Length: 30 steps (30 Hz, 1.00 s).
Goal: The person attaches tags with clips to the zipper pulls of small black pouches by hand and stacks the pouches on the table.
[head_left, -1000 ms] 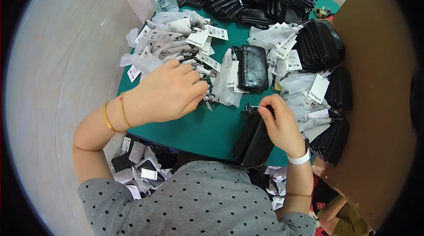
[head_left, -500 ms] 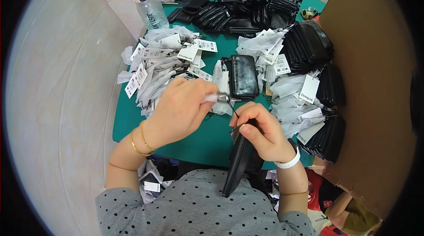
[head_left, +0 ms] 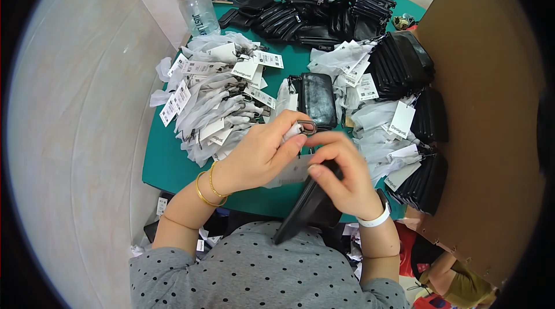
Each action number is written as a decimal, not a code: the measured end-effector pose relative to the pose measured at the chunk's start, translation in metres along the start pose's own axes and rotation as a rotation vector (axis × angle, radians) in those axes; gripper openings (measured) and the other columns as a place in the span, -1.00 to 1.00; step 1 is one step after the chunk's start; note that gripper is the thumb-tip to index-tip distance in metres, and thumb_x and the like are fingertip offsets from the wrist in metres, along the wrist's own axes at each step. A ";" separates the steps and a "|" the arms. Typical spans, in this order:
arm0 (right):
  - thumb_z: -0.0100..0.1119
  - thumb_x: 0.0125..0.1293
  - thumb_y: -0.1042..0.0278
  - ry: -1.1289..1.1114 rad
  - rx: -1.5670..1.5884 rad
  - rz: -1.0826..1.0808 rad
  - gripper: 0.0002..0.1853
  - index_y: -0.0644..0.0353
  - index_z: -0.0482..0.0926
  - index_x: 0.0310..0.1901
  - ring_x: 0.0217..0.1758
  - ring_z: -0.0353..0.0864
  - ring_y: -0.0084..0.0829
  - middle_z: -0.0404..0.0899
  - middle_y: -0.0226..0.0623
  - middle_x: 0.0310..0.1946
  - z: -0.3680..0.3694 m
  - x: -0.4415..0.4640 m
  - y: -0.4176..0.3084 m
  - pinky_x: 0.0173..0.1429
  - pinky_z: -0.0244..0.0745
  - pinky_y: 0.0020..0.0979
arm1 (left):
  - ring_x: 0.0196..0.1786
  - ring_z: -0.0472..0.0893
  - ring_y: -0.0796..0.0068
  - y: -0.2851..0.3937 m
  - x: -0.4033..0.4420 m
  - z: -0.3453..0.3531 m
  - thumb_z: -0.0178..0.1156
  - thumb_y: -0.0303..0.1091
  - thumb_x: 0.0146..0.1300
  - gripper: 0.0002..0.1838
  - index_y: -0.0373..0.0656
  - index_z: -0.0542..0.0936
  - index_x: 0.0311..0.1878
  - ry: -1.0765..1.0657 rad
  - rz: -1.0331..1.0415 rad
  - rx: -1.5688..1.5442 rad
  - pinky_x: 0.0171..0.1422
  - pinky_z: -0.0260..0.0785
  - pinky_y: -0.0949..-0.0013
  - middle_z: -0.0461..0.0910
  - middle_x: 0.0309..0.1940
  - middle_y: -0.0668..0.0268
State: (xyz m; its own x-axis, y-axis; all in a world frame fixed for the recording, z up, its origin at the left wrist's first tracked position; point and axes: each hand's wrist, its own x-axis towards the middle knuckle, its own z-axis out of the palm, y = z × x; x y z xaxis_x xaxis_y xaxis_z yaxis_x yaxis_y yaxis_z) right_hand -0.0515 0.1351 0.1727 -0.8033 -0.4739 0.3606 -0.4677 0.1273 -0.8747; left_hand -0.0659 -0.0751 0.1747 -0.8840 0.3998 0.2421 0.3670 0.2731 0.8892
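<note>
My left hand (head_left: 251, 153) is closed in a pinch on a white-wrapped strap (head_left: 293, 133), its metal clasp (head_left: 309, 127) poking out past the fingertips. Close beside it, my right hand (head_left: 347, 179) grips the top end of a black zip wallet (head_left: 303, 205). That wallet hangs tilted, its lower end near the grey dotted shirt. A pale, blurred tag (head_left: 293, 171) shows between the hands, below the clasp. Just beyond them another black wallet (head_left: 318, 101) lies flat on the green table (head_left: 243, 198), with a white-wrapped strap at its left side.
White-wrapped straps with tags (head_left: 214, 86) are heaped at left. Black wallets (head_left: 399, 66) with wrapped straps are stacked at right, beside a cardboard wall (head_left: 480, 106). More black wallets (head_left: 324, 11) pile up at the back, near a clear bottle (head_left: 198, 11). Another person's arm (head_left: 442, 274) shows lower right.
My left hand has moved right and slightly down, bringing the clasp close to my right hand. The held wallet's lower end has swung left. The thin cord between my hands no longer shows clearly.
</note>
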 end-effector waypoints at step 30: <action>0.42 0.00 0.64 0.304 -0.308 -0.263 -0.75 0.25 0.49 -0.37 -0.20 0.77 -0.23 0.72 -0.02 -0.09 0.007 0.023 -0.001 -0.24 0.64 -0.39 | -0.40 0.70 0.26 -0.019 -0.001 0.018 0.06 -0.28 0.37 -0.70 -0.31 0.62 -0.06 0.178 0.090 0.234 -0.28 0.52 0.31 0.71 -0.35 0.16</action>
State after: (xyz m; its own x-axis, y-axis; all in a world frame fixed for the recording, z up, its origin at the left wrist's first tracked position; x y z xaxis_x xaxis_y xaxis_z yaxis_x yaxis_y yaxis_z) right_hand -0.0671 0.1182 0.1799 -0.6933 -0.2552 0.6739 -0.7188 0.3108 -0.6218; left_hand -0.0665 -0.0651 0.1506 -0.8741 0.2779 0.3985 0.4848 0.4460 0.7524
